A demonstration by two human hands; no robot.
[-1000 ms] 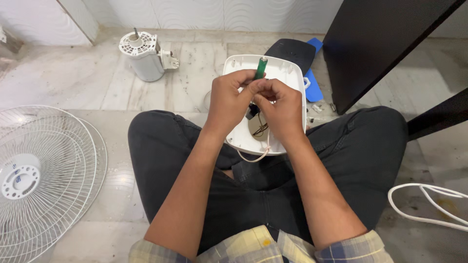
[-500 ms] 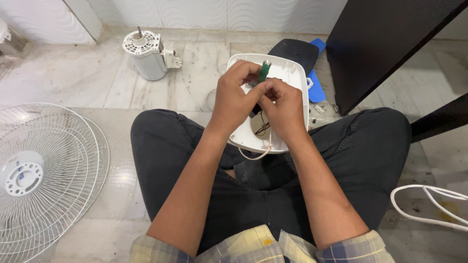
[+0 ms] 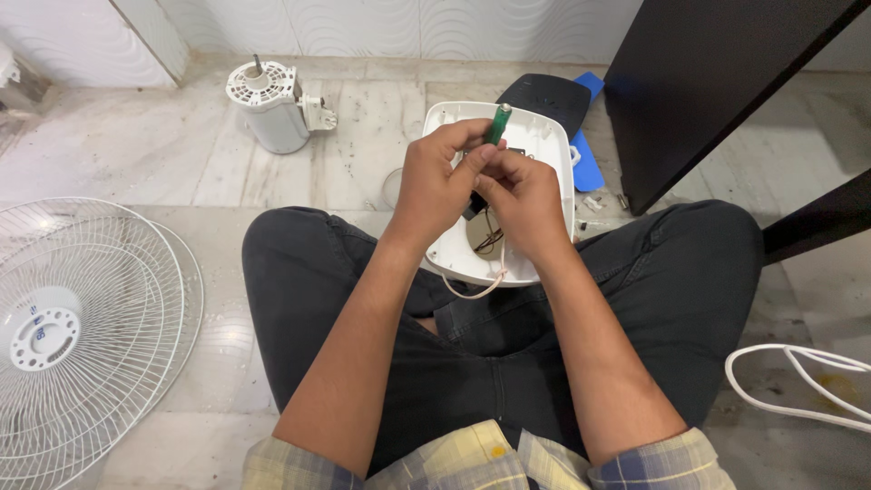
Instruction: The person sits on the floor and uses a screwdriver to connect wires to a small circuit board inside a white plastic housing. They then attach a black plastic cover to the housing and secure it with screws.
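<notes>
A person sits cross-legged on a pale marble floor (image 3: 136,136) whose slabs look dusty and scuffed, with a white wave-textured wall (image 3: 381,23) running along the far edge. The left hand (image 3: 434,186) is closed around a green-handled screwdriver (image 3: 497,124), its handle sticking up above the fingers, while the right hand (image 3: 519,204) presses against it with fingers curled; what those fingers pinch cannot be told. Both hands hover over a white plastic fan housing (image 3: 544,136) resting on the lap, wires showing inside. A white fan motor (image 3: 268,107) stands upright near the wall, a white wire fan grille (image 3: 86,336) lies flat at the left, a dark cabinet (image 3: 708,91) rises at the right, and a white cable (image 3: 798,381) loops beside it.
</notes>
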